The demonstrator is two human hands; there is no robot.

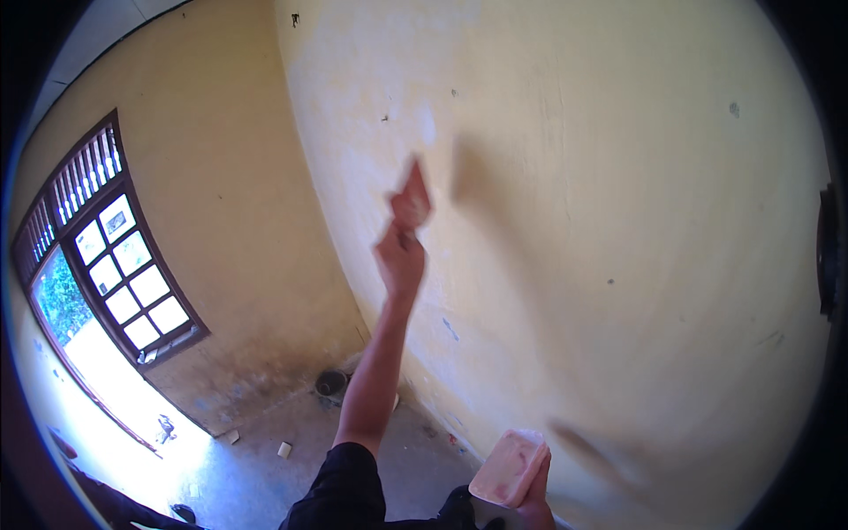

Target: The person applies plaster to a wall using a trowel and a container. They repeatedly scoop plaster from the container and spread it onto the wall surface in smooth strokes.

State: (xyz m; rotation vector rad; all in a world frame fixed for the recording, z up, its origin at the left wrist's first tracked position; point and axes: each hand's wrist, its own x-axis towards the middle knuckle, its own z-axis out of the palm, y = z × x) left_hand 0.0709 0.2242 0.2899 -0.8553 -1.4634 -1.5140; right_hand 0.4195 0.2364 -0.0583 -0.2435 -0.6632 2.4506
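Note:
My left hand (402,261) is raised in front of the yellow wall (574,177), with its arm stretched up from a black sleeve. Its fingers are closed on a red, flat, pointed scraper (412,199), smeared by motion; whether the blade touches the wall I cannot tell. Low at the right, my right hand (535,505) grips a shallow pink rectangular tub (509,468) by its side. Pale smears mark the tub's surface. Shadows of the arm and tub fall on the wall, which has whitish patches and small holes near the scraper.
A brown-framed window (132,256) and a bright doorway (106,371) are at the left. On the grey floor (309,477) stand a dark bucket (331,382) in the corner and a small pale block (284,450). A dark round-edged object (828,250) shows at the far right.

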